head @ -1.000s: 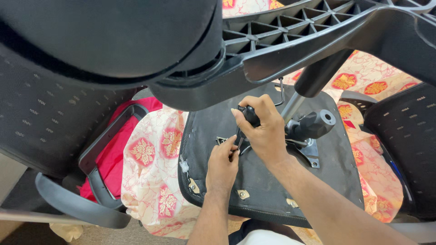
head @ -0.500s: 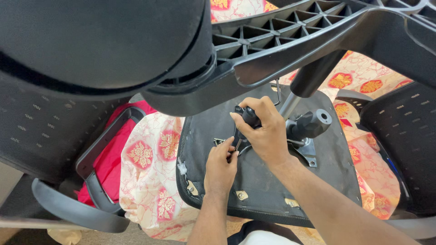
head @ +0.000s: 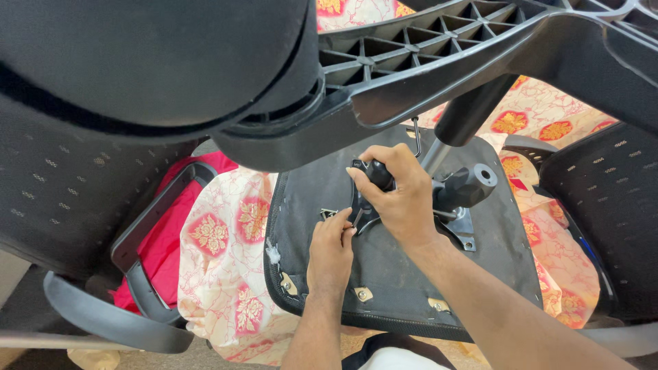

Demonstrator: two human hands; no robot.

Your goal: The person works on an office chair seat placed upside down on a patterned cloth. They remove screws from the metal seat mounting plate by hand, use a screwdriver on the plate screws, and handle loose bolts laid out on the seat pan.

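Little has changed over the last second: both hands stay on the mechanism under an upturned office chair seat (head: pixel 404 288), while the view has shifted slightly so the black seat underside sits a touch lower and more central. The right hand (head: pixel 401 199) is closed around a black tool handle (head: pixel 375 175), fingers wrapped over it, pressing down at the metal mechanism plate (head: pixel 460 229) bolted to the seat. The left hand (head: pixel 330 250) lies just beside it on the seat underside, its fingers pinched together at a small metal part (head: pixel 327 213) near the tool's tip; what exactly they hold is too small to tell. A black lever tube (head: pixel 473 183) juts from the mechanism to the right of the hands, and a silver gas-lift column (head: pixel 434 156) rises behind it towards the chair's black star base (head: pixel 439 55), which fills the top of the view. The seat rests on a cream cloth with red floral patches (head: pixel 226 253). A black armrest (head: pixel 144 240) and red fabric (head: pixel 171 233) lie to the left, a black mesh chair back (head: pixel 603 205) to the right.
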